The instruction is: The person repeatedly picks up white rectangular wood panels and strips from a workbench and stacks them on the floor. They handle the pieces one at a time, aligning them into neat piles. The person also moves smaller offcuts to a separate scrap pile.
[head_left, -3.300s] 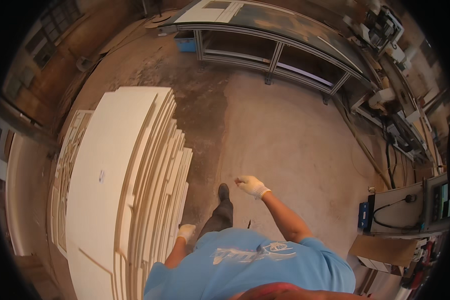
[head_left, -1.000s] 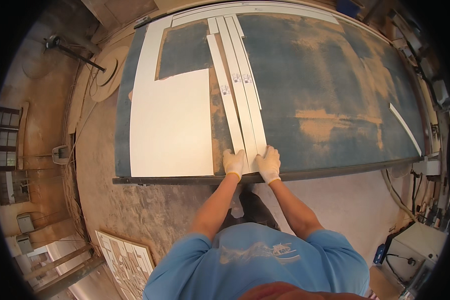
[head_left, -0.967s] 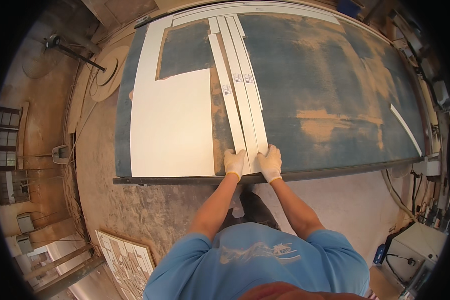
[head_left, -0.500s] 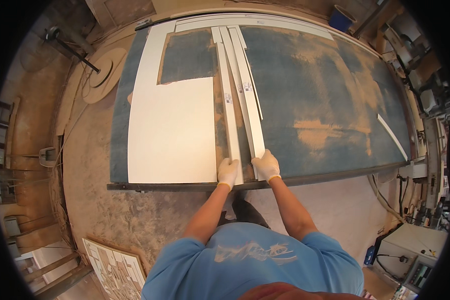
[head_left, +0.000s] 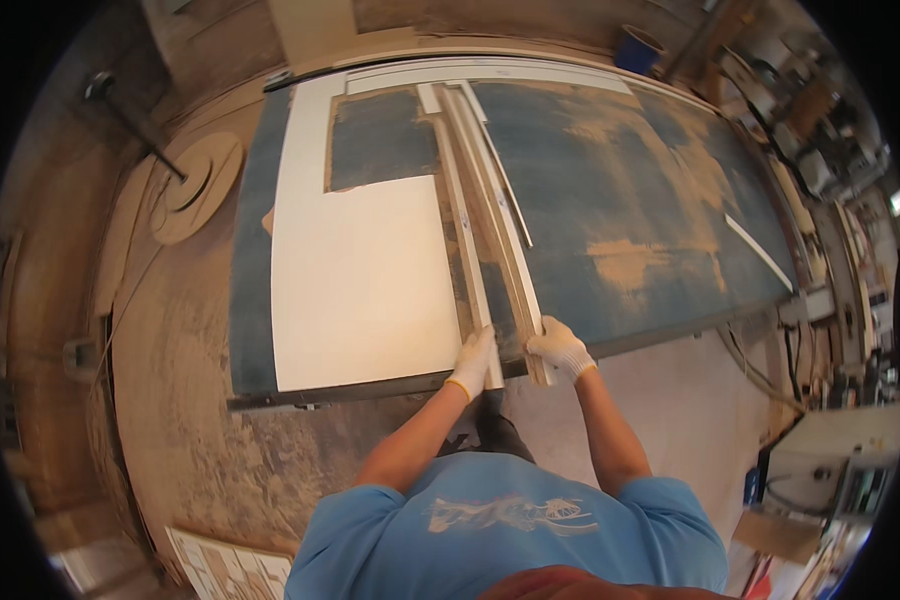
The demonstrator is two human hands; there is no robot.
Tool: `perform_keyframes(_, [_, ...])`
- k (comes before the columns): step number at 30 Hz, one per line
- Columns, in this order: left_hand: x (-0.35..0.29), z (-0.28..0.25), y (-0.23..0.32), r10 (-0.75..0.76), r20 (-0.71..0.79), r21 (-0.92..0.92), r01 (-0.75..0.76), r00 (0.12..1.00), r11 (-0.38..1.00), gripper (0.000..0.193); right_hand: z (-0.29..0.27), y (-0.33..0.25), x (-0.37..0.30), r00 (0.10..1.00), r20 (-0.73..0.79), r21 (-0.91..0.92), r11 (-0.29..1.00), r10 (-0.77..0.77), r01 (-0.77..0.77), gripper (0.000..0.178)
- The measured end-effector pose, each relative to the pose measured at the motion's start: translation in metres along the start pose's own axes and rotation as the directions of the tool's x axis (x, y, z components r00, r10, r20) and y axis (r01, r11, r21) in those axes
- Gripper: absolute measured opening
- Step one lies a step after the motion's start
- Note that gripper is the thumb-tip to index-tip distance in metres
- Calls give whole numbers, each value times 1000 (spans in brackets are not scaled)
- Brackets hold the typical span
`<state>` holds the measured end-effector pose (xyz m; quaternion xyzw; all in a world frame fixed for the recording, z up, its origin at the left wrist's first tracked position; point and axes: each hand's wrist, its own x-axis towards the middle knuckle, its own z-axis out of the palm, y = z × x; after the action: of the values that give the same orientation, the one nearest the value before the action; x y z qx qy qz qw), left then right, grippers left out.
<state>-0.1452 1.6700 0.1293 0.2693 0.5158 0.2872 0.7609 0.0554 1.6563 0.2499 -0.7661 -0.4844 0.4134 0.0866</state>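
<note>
At the table's near edge, my left hand (head_left: 476,357) in a white knit glove is closed round the end of a long narrow white board strip (head_left: 464,235). My right hand (head_left: 558,346), gloved alike, grips the ends of the long strips (head_left: 515,265) just to the right. Brown edges show along these strips, which look tipped on their sides. Their near ends stick out a little past the table edge, while the far ends reach toward the back. To the left lies a large white panel (head_left: 360,290) with a rectangular cutout at its upper part.
The dark blue tabletop (head_left: 620,190) is streaked with brown dust. A short white strip (head_left: 760,253) lies at its right side, and long white offcuts (head_left: 490,70) line the back. A blue bucket (head_left: 638,50) stands behind. A round wooden disc (head_left: 198,185) sits at left.
Both hands have drawn the strips slightly toward me and to the right. The strips have turned from showing white faces to showing brown edges. The view has shifted a little.
</note>
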Motion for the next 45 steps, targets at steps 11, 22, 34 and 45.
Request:
perform_keyframes(11, [-60,-62,7,-483,623,327,356,615,875,71,140,-2,-203,973,-171,355,931,157,-88,79])
perform_keyframes(22, [-132,-19,-51,-268,639,297,91,721,951,67,366,-33,-485,554,-688,251,870,469,-425,55])
perform_keyframes(34, [-631,-29,-223,-271,943,303,161,-191,939,76,632,-171,-834,-169,-490,790,354,855,-500,57])
perform_keyframes(45, [-1077,-150,-412,-411,581,594,21,-702,804,62,824,-170,-1046,-764,-387,920,160,516,-357,57])
